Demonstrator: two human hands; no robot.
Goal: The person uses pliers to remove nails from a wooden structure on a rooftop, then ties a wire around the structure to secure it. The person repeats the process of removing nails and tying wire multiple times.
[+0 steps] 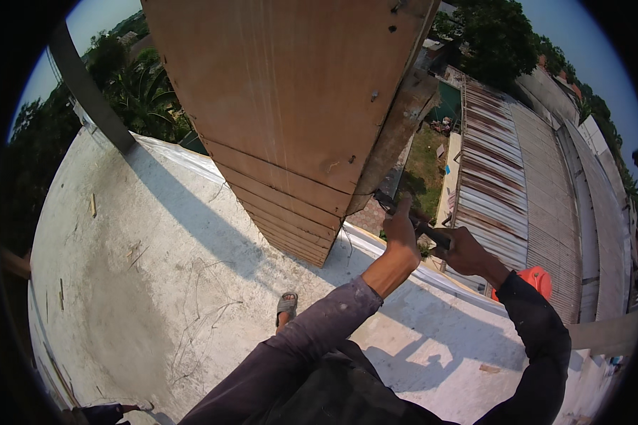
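Observation:
A tall brown wooden formwork box (283,92) stands before me, with thin boards stacked along its lower part. At its right edge, a thin wire (361,195) runs to the head of a dark long-handled hand tool (434,234), whose exact kind I cannot make out. My right hand (468,253) is closed round the handle. Close to the tool's head is my left hand (402,239), its fingers curled and partly hidden; what they hold does not show clearly. Both arms reach out past the slab's edge.
The pale concrete slab (213,297) ends at a low edge (446,278), with a drop to a yard (425,159) and metal roofs (496,163). A red container (535,282) is beyond my right forearm. Another person's hand (138,407) shows lower left. A grey post (92,92) stands far left.

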